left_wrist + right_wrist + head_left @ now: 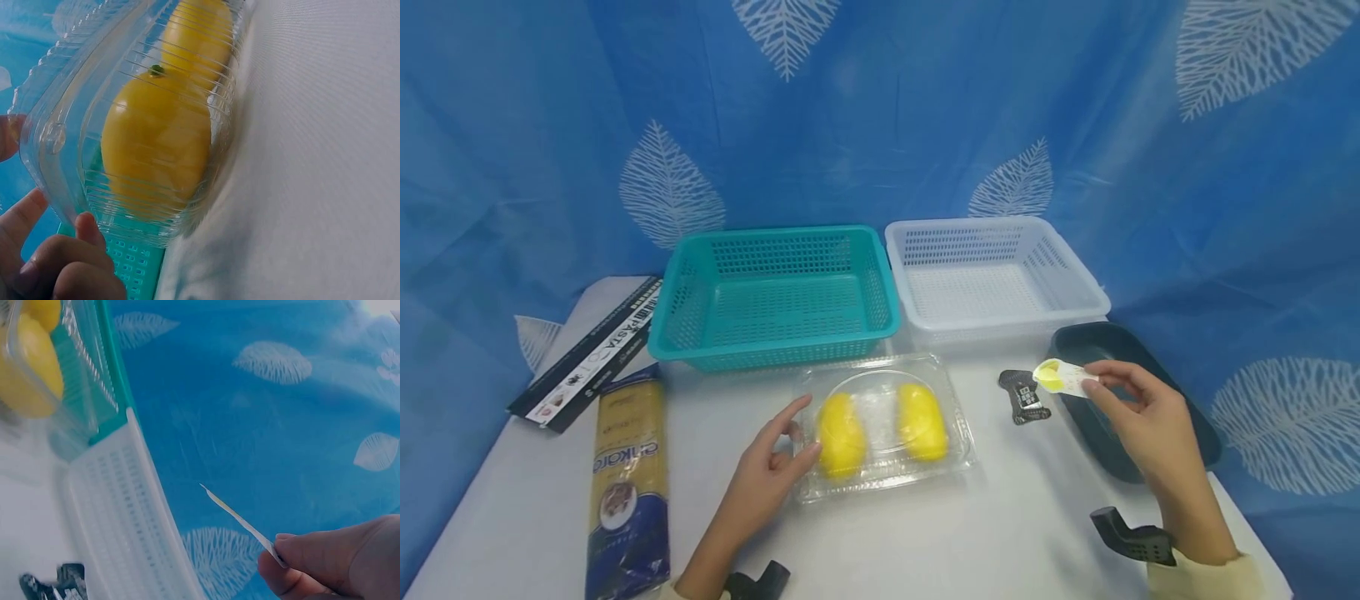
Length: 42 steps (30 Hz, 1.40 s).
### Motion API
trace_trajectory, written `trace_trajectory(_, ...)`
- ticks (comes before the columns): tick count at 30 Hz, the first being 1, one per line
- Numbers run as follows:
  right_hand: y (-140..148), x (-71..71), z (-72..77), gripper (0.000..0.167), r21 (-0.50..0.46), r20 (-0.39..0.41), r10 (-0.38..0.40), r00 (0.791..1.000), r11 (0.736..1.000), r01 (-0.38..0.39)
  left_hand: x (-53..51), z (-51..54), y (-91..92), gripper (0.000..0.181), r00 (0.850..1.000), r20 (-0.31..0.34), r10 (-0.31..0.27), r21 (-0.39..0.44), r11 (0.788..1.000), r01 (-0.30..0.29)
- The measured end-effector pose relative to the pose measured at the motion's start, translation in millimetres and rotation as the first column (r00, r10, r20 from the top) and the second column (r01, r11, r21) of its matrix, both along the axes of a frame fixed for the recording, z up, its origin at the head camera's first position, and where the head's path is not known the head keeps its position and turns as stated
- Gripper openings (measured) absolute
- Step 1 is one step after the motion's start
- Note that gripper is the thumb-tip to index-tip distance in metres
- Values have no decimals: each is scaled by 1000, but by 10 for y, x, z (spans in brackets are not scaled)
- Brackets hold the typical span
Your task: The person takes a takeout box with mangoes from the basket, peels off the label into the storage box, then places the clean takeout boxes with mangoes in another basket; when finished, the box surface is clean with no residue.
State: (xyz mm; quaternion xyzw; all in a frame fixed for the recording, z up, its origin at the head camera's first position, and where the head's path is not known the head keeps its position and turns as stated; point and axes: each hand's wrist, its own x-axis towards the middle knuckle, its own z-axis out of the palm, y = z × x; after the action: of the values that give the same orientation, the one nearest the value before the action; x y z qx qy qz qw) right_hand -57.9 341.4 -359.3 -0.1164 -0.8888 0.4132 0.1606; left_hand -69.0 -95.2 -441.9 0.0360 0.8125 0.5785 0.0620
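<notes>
A clear plastic clamshell box stands on the table, holding two yellow fruits, one on the left and one on the right. The near fruit has a green stem tip in the left wrist view. My left hand touches the box's left side, index finger and thumb extended and apart. Between thumb and fingertips, my right hand pinches a small white paper cutout with a yellow print, raised above the table. It appears edge-on in the right wrist view.
Behind the box stand a teal basket and a white basket. A dark tray lies under my right hand, beside a black cutout. On the left are a pasta packet and a long black-and-white box.
</notes>
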Motion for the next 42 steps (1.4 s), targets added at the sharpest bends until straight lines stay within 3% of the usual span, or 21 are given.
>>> trace_trajectory(13, 495, 21, -107, 34, -45, 120, -121, 985, 991, 127, 2, -59, -9, 65, 999, -38, -17, 43, 999, 19)
trace_trajectory(21, 695, -20, -276, 48, -4, 256, -172, 951, 984, 179, -6, -59, -7, 65, 999, -25, -24, 46, 999, 26)
trace_trajectory(25, 761, -44, -340, 54, 16, 275, -166, 947, 986, 168, -10, -62, -9, 65, 999, -28, -24, 49, 998, 25)
trace_trajectory(34, 892, -107, -436, 49, 105, 278, -178, 944, 982, 155, -2, -49, -18, 65, 999, -37, -21, 50, 999, 22)
trace_trajectory(42, 1017, -140, -533, 45, 269, 294, -163, 942, 960, 82, 2, -28, -21, 65, 998, -57, -25, 52, 998, 28)
